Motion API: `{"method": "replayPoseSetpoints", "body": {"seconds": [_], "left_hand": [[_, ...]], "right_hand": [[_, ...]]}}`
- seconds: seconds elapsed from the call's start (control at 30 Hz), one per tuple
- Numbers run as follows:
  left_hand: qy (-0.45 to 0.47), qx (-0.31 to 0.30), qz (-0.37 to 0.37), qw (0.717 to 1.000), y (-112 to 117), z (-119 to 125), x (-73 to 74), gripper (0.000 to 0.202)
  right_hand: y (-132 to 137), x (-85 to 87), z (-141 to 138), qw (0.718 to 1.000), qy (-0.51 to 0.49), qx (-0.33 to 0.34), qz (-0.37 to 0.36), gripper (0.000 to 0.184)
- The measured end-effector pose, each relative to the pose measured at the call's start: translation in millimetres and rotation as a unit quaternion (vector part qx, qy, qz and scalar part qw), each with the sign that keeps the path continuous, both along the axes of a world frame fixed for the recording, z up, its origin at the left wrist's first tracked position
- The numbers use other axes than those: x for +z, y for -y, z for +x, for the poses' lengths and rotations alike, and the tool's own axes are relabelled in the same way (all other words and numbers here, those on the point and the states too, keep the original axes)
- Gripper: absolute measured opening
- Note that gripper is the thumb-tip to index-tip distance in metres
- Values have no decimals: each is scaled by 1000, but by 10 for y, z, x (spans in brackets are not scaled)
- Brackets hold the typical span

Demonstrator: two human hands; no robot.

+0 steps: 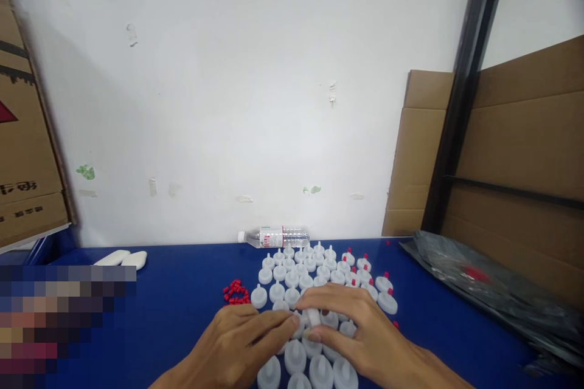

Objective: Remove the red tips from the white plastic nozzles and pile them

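My left hand (241, 340) and my right hand (360, 328) meet low in the middle of the view, fingertips together. Between them they pinch a small white plastic cap (314, 317). They hover over several white nozzle caps (296, 279) set out in rows on the blue table (182, 304). Some caps at the right of the rows carry red tips (365, 264). A small heap of loose red tips (235, 293) lies just left of the rows, close to my left hand.
A clear water bottle (274, 236) lies on its side against the white wall. Two white oblong pieces (122, 259) rest far left. Cardboard boxes (515, 152) and a black plastic bag (493, 285) fill the right; another box (22, 134) stands left.
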State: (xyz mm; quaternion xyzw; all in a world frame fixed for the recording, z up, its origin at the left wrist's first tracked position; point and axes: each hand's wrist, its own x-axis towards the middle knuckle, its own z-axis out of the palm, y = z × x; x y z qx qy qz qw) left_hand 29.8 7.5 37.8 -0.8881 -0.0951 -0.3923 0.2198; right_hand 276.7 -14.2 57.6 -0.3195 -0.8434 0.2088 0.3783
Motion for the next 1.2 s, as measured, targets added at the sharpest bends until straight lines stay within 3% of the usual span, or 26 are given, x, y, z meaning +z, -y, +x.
{"method": "replayPoseSetpoints", "body": {"seconds": [0.1, 0.23, 0.5, 0.73, 0.93, 1.2], "left_hand": [[1, 42, -2, 999, -9, 5, -78, 35], [-17, 58, -21, 998, 1, 13, -69, 32], [-33, 74, -32, 996, -15, 7, -28, 32], [-47, 79, -38, 995, 3, 7, -40, 31], [-45, 83, -34, 995, -8, 10, -37, 31], [-67, 104, -51, 991, 17, -7, -60, 33]], "right_hand": [[1, 8, -5, 1000, -5, 0, -3, 24], [7, 14, 4, 1000, -14, -4, 10, 20], [-133, -27, 135, 990, -1, -119, 79, 24], [-251, -120, 230, 965, 99, -215, 111, 16], [-286, -65, 284, 949, 145, -246, 130, 23], [-383, -94, 444, 903, 209, -313, 205, 24]]}}
